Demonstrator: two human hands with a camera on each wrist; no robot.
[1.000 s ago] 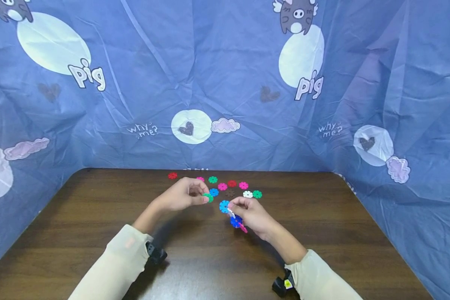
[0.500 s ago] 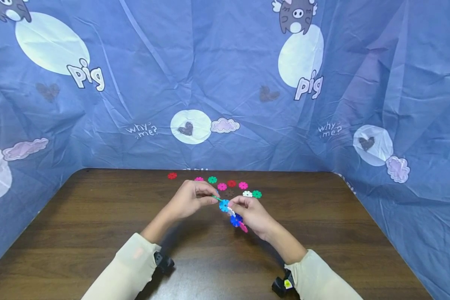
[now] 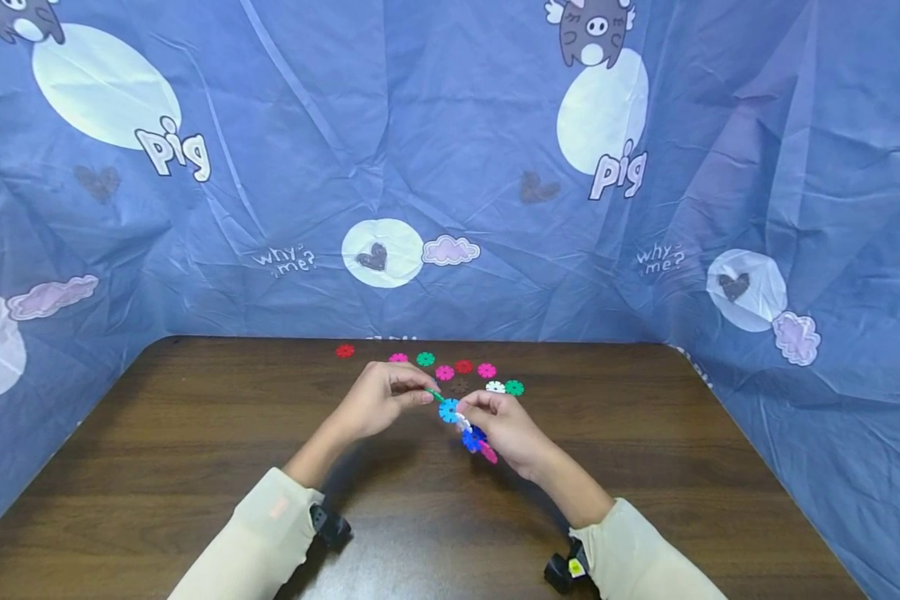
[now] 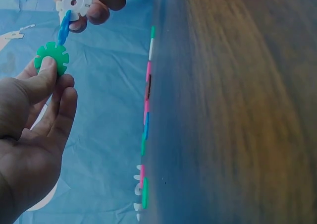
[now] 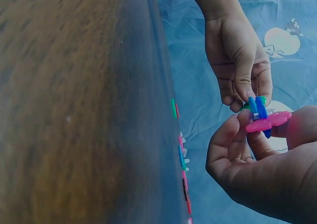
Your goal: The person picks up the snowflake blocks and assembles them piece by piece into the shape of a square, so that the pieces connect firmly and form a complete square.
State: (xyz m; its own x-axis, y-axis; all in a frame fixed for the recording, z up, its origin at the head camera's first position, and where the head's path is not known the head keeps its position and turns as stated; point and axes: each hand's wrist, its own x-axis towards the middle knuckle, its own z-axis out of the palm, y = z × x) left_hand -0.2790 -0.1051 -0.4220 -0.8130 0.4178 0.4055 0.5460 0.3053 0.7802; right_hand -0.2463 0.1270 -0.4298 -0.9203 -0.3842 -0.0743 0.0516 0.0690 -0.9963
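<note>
My left hand [image 3: 382, 400] pinches a green notched disc [image 4: 52, 58] between thumb and fingers. The disc's edge meets a light blue disc [image 3: 448, 411], the near end of a chain of interlocking snowflake discs. My right hand [image 3: 506, 429] pinches the chain at its white disc [image 4: 74, 4]. Beyond the white one come a dark blue disc [image 3: 471, 440] and a pink disc [image 5: 269, 121] at the far end. Both hands hold these pieces up above the wooden table [image 3: 390, 517].
Loose discs lie toward the table's back: a red one [image 3: 345, 352], a green one [image 3: 425, 359], a white one [image 3: 496, 387], a brown one [image 3: 460, 386] and several pink and other ones. A blue printed cloth [image 3: 450, 183] hangs behind the table.
My left hand has moved right with the green disc, turned it edge-on, and brought it against the light blue disc. My right hand has stayed nearly in place with the chain.
</note>
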